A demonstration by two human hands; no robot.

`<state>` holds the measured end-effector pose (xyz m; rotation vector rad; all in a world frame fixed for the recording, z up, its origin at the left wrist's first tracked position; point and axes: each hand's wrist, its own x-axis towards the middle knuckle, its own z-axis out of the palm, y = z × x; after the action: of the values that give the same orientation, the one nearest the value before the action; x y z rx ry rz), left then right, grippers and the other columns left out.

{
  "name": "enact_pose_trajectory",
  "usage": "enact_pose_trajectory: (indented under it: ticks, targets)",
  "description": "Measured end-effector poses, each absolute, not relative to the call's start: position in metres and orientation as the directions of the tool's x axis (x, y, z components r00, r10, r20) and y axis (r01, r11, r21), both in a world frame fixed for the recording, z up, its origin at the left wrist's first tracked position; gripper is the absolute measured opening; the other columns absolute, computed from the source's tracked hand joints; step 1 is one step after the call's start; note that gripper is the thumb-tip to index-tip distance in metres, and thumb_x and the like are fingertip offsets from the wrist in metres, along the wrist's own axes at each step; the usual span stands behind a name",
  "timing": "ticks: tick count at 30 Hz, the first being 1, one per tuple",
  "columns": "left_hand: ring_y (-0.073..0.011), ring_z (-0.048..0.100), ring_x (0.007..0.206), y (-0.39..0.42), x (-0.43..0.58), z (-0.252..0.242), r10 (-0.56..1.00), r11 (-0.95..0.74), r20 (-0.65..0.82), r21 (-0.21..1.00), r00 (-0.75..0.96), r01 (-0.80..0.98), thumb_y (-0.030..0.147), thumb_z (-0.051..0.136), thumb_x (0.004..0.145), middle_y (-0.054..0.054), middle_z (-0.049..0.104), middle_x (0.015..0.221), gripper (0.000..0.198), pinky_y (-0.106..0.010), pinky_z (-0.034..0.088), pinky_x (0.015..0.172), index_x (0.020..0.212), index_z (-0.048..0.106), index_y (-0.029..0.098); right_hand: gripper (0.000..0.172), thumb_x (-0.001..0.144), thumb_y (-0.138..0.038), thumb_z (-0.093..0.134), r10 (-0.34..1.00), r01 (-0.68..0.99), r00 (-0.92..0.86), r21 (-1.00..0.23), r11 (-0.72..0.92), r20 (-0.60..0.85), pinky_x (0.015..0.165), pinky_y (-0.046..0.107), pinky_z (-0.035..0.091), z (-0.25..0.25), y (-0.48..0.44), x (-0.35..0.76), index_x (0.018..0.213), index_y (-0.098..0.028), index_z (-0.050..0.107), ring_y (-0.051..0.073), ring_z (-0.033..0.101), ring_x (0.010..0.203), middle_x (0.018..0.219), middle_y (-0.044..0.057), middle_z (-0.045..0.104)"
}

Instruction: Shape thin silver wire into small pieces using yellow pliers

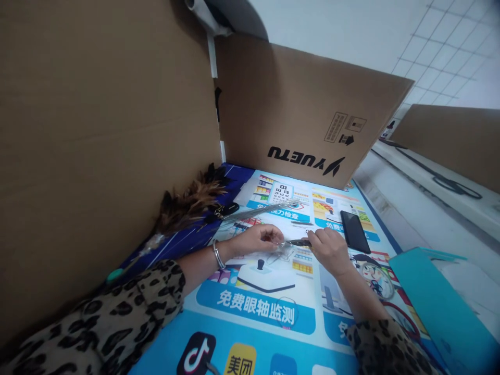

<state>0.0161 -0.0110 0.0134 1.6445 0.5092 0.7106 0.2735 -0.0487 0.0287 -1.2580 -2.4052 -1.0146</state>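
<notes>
My right hand (330, 251) is wrapped round a pair of dark pliers (300, 242), whose jaws point left. At those jaws, my left hand (265, 238) pinches a thin, shiny wire piece (286, 245); its exact shape is too small to make out. Loose thin wire loops hang just under the fingertips, over the printed mat (255, 304). Beyond my left hand lies a bundle of straight silvery wires (261, 209), with a few short dark thin pieces (302, 224) to its right.
Tall cardboard panels (300, 114) stand at the left and back. A brown feather duster (191, 200) leans along the left one, near a black key fob (229, 209). A black phone (354, 231) lies right of my right hand; a teal folder (437, 302) is at the right edge.
</notes>
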Motion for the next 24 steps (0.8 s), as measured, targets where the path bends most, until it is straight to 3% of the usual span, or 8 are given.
enact_pose_trajectory:
  ticks: [9,24]
  targets:
    - [-0.0112,0.052,0.072,-0.013,0.018,0.008,0.71,-0.177,0.221,0.975,0.668,-0.135,0.027,0.062,0.071,-0.003,0.056,0.079,0.02,-0.025,0.042,0.067,0.085,0.057,0.013,0.019,0.084,-0.025,0.045,0.667,0.823,-0.563,0.405,0.398,0.488,0.067,0.03,0.029,0.018,-0.045,0.276,0.094,-0.019,0.06,0.017,0.043,0.075,0.072,0.006,0.053]
    - [-0.0129,0.055,0.078,-0.013,0.021,0.005,0.757,-0.514,0.429,0.857,0.493,0.045,0.016,0.052,0.076,-0.004,0.059,0.082,0.005,-0.027,0.044,0.074,0.076,0.057,0.014,0.019,0.079,-0.025,0.052,0.739,0.875,-0.483,0.289,0.388,0.469,0.071,0.028,0.033,0.011,-0.044,0.277,0.095,-0.02,0.06,0.018,0.047,0.081,0.078,0.005,0.056]
